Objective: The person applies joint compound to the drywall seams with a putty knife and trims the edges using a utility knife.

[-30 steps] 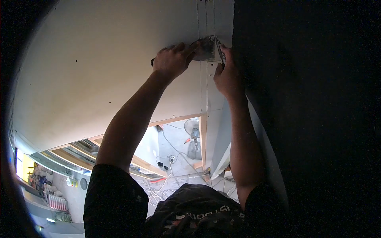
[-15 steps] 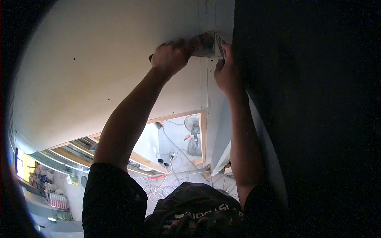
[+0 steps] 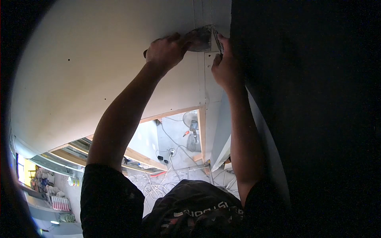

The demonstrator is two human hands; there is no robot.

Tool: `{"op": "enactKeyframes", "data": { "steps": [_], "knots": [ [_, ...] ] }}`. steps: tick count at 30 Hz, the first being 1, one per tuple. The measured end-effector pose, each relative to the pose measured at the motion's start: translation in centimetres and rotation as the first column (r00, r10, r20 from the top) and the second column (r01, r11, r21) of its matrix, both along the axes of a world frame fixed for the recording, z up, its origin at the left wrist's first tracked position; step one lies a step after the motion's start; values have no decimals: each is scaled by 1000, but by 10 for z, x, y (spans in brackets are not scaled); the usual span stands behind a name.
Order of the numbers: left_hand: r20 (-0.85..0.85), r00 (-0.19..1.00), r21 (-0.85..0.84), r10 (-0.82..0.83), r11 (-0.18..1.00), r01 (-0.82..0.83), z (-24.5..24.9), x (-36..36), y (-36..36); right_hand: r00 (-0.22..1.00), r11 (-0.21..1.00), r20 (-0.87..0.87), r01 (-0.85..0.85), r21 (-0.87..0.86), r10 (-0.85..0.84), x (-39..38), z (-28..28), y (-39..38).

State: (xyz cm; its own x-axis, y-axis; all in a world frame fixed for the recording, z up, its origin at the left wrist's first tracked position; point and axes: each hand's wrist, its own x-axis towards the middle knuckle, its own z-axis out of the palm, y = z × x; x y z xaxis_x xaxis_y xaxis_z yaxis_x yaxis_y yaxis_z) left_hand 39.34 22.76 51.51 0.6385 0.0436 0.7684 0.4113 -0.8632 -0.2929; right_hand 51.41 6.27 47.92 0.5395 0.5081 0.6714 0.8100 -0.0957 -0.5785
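My left hand is wrapped around the handle of a wide putty knife, the handle end showing past the fist. Its smeared metal blade lies over the seam of the pale wallboard. Close to that blade's edge, my right hand grips a second putty knife, seen nearly edge-on. Its tip meets the upper corner of the first blade in this view. One finger of my right hand stretches along the second knife.
Dark shadow fills the right side. Below the board, a wood-framed opening shows a floor with loose cables, a power tool and a round pan-like object. Bags and a white bucket stand far left.
Both hands and knives appear slightly higher and further left, and the whole view has shifted a little the same way. Both grips stay the same.
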Motion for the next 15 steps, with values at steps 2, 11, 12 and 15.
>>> {"op": "enactKeyframes", "data": {
  "steps": [2,11,12,15],
  "knots": [
    [3,1000,12,-3,1000,3,-3,1,5,1000,1000,-3,3,-4,-3,-1,0,0],
    [-30,999,-100,40,994,-42,2,-3,-5,1000,1000,-20,-10,-11,10,-6,3,-2],
    [16,1000,37,5,999,-6,2,-2,-4,1000,1000,-23,-10,-13,10,-4,0,0],
    [-11,995,47,99,994,-99,-2,-2,-1,995,996,96,-12,94,3,3,-13,10]
  ]
}}
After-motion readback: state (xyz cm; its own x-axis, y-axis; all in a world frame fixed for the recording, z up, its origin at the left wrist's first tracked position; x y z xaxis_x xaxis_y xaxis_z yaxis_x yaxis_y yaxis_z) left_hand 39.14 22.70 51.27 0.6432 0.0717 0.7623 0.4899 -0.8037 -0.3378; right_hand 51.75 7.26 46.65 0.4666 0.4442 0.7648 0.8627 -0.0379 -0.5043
